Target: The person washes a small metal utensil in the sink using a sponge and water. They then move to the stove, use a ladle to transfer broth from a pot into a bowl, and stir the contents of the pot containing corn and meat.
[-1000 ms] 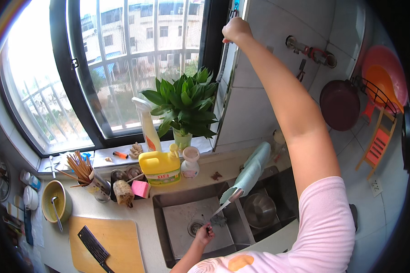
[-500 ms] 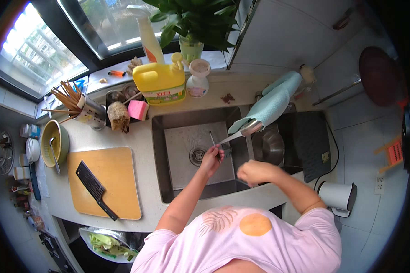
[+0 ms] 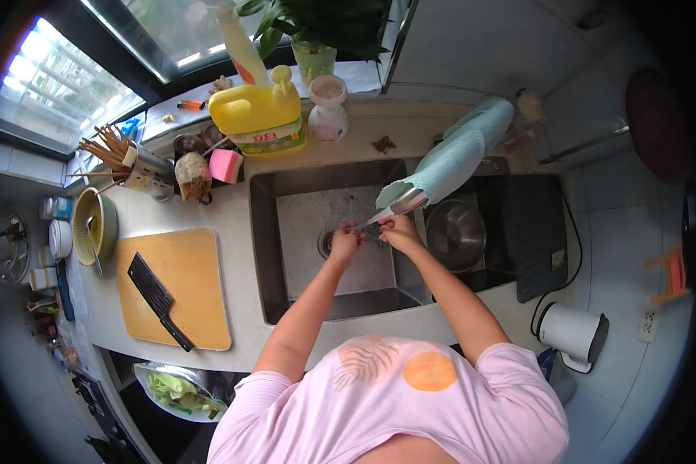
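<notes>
Both my hands are over the sink (image 3: 294, 309), under the metal faucet (image 3: 407, 202) with its running water. My left hand (image 3: 346, 241) is closed on a thin stick-like utensil (image 3: 352, 207), whose slim end points away from me; its kind is too small to tell. Just right of it, my right hand (image 3: 400, 233) has its fingers pinched together near the water stream. Something dark shows between the two hands, and what the right fingers hold is unclear. A light-blue textured cloth (image 3: 460, 155) drapes over the faucet's body.
To the left, a cleaver (image 3: 155, 294) lies on a wooden cutting board (image 3: 201, 271). A yellow jug (image 3: 259, 120), pink sponge (image 3: 225, 165) and chopstick holder (image 3: 151, 172) line the back. A metal bowl (image 3: 456, 232) and dark mat (image 3: 530, 232) lie right of the sink. Greens (image 3: 182, 393) sit in a bowl below.
My right hand has moved left and away from me, from the sink's right edge to beside my left hand. The left hand has shifted slightly left, and the view has moved a little.
</notes>
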`<state>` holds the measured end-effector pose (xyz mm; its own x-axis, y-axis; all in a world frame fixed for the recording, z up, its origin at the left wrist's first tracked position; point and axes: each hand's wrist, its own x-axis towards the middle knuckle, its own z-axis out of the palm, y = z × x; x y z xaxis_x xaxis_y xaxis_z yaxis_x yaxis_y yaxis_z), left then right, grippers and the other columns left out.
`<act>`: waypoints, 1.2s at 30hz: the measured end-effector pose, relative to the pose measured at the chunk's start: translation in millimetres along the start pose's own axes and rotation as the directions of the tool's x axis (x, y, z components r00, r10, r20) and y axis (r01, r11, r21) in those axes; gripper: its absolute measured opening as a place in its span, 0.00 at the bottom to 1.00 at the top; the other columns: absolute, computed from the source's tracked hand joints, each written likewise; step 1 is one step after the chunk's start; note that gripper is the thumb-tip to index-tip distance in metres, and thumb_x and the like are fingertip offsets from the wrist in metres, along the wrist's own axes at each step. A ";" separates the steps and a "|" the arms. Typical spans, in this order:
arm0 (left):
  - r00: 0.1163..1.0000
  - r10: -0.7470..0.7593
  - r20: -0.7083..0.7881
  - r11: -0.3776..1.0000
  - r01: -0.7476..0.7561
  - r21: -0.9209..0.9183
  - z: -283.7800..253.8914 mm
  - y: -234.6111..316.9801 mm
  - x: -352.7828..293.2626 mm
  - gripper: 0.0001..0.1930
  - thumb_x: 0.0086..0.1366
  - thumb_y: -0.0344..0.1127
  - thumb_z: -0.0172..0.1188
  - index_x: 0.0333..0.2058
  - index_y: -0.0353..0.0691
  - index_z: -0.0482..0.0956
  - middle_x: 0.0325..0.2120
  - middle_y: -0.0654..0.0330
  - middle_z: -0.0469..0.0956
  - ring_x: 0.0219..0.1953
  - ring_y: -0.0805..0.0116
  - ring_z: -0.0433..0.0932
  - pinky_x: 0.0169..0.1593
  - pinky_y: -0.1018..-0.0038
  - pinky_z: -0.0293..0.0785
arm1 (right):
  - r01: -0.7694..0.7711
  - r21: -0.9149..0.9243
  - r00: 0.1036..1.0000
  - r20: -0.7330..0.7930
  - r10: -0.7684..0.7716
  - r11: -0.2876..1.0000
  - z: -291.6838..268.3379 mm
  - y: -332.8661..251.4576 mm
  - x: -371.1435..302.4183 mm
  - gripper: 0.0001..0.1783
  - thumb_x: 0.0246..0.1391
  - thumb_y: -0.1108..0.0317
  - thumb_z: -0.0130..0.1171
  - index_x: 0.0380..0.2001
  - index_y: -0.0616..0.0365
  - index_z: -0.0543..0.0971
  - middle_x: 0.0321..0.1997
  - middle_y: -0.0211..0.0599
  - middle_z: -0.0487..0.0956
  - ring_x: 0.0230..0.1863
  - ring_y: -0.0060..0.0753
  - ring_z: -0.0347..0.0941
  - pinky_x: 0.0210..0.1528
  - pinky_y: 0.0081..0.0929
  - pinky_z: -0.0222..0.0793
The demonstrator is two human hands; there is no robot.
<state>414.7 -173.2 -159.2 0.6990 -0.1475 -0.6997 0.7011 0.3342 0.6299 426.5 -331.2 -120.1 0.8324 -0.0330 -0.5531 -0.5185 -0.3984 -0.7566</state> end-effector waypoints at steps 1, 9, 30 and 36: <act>0.998 0.013 -0.054 0.996 -0.008 0.088 -9.9 -3.9 0.0 0.11 0.62 0.30 0.46 0.43 0.39 0.64 0.23 0.61 0.71 0.19 0.77 0.65 0.20 0.80 0.60 | -0.003 -0.165 1.000 -0.011 0.002 0.986 4.7 13.4 7.5 0.09 0.46 0.76 0.52 0.33 0.63 0.74 0.29 0.39 0.76 0.29 0.33 0.75 0.32 0.27 0.70; 0.972 0.189 -0.143 0.930 -0.130 0.343 -77.7 26.9 -102.6 0.09 0.62 0.29 0.48 0.40 0.35 0.68 0.23 0.63 0.71 0.21 0.78 0.69 0.24 0.83 0.65 | 0.107 -0.728 0.994 0.053 -0.099 0.677 61.0 116.8 54.1 0.33 0.39 0.75 0.50 0.54 0.57 0.60 0.56 0.47 0.62 0.56 0.51 0.59 0.54 0.35 0.61; 0.460 0.863 -0.211 0.490 -0.656 0.574 -143.6 229.6 -151.3 0.09 0.57 0.27 0.55 0.38 0.32 0.74 0.30 0.62 0.75 0.33 0.79 0.73 0.35 0.82 0.71 | -0.129 0.410 0.981 0.184 0.057 0.903 37.7 85.7 77.9 0.22 0.45 0.62 0.59 0.45 0.54 0.67 0.38 0.31 0.71 0.38 0.28 0.68 0.37 0.29 0.65; 0.339 0.932 -0.129 0.283 -0.457 0.843 -155.9 330.6 -103.4 0.12 0.54 0.31 0.57 0.38 0.36 0.75 0.31 0.57 0.77 0.30 0.71 0.76 0.36 0.77 0.72 | 0.023 -0.029 1.000 0.019 -0.022 0.999 43.6 72.6 69.4 0.19 0.42 0.70 0.58 0.40 0.59 0.72 0.37 0.34 0.72 0.40 0.28 0.67 0.42 0.24 0.64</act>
<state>552.3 97.7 68.8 0.8721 0.3819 0.3059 -0.0018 -0.6227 0.7825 438.2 -322.4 -228.6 0.8400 -0.0063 -0.5426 -0.4933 -0.4254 -0.7587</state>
